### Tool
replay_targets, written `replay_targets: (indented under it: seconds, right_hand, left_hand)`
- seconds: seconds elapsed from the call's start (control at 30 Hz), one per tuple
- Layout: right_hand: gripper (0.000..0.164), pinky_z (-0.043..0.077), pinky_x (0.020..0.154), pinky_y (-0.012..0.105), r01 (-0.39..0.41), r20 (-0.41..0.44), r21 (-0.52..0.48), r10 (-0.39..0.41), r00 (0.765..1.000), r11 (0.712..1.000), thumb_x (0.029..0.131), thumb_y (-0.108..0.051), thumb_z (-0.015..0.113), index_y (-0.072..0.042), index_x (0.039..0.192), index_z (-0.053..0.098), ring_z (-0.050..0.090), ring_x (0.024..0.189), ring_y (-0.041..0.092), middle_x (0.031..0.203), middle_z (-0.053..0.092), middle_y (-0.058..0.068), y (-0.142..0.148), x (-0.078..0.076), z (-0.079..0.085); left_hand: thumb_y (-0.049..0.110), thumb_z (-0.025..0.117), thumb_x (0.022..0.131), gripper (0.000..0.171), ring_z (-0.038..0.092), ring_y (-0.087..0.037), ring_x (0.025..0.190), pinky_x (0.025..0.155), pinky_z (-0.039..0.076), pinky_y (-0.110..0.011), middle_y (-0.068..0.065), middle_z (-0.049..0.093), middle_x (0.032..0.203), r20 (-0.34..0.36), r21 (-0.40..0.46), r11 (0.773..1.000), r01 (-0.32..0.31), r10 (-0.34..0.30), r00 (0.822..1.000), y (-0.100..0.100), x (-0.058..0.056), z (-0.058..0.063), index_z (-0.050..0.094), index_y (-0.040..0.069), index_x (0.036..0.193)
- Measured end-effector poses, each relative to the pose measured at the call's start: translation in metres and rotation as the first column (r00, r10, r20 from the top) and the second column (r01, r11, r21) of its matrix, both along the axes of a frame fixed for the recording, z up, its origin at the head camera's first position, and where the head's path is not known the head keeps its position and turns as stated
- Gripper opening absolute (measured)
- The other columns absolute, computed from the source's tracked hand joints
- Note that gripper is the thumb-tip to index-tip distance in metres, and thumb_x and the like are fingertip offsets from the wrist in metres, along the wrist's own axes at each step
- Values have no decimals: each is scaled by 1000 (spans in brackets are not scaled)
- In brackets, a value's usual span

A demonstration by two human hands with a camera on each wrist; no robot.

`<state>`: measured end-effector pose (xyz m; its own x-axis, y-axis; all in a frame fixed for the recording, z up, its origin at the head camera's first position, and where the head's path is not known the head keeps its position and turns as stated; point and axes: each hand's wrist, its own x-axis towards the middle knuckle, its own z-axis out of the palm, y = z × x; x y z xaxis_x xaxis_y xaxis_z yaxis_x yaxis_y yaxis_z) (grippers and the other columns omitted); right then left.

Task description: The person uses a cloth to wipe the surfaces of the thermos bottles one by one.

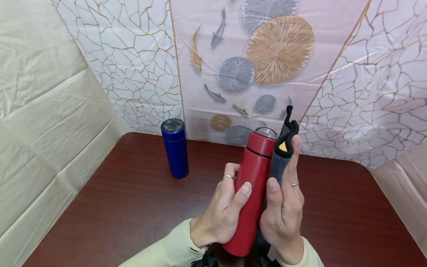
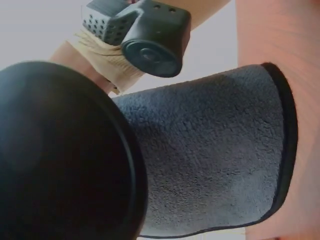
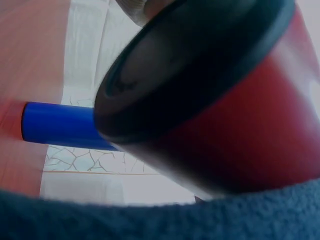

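Note:
My left hand [image 1: 221, 209] grips a red thermos bottle [image 1: 251, 189], its thumb across the front; the bottle is tilted, silver-topped end up. On the bottle's right side, my right hand [image 1: 283, 211] holds a grey cloth [image 1: 278, 167] with black edging against it, thumb in front and fingers extended behind. A bit of yellow shows in the cloth's fold. The left wrist view has the bottle's dark base [image 2: 65, 150] in front of the hanging cloth [image 2: 210, 155]. In the right wrist view, the red bottle [image 3: 250, 120] appears close above the cloth's edge [image 3: 150, 222].
A blue bottle [image 1: 175, 152] stands upright on the dark reddish-brown table [image 1: 133, 207], left of the hands. Behind the table hangs a patterned sheet [image 1: 207, 111] with fish and round motifs. Pale fabric [image 1: 50, 111] covers the left side.

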<state>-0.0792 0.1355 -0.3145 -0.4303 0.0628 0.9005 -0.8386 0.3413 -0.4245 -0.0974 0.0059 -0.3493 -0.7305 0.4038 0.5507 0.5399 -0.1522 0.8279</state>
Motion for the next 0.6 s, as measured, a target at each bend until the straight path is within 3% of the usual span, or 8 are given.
replay_targets:
  seconds: [0.27, 0.43, 0.6]
  right_hand:
    - [61, 30, 125, 34, -34, 0, 35, 34, 999, 999, 106, -9, 44, 16, 154, 17, 31, 154, 33, 166, 23, 25, -11, 2, -7]
    - [61, 24, 127, 32, -76, -26, 127, 80, 997, 989, 109, -16, 43, 21, 151, 20, 25, 157, 30, 167, 17, 27, -29, 4, -23]
    - [55, 15, 130, 34, -78, -100, 251, 106, 989, 965, 110, -17, 41, 22, 148, 29, 13, 160, 32, 167, 16, 28, -45, 8, -40]
  left_hand:
    - [22, 41, 107, 25, 64, -15, 91, 76, 57, -31, -14, 62, 106, 21, 68, 996, -60, 59, 998, -6, -3, 5, 38, 6, 127]
    - [24, 39, 108, 28, 64, -19, 89, 78, 56, -32, -16, 61, 106, 50, 168, 978, -121, 114, 992, -20, -9, 18, 38, 4, 128]
    - [22, 35, 106, 25, 64, -23, 101, 84, 54, -31, -13, 60, 113, 79, 242, 952, -185, 171, 982, -38, -17, 33, 39, 9, 128]
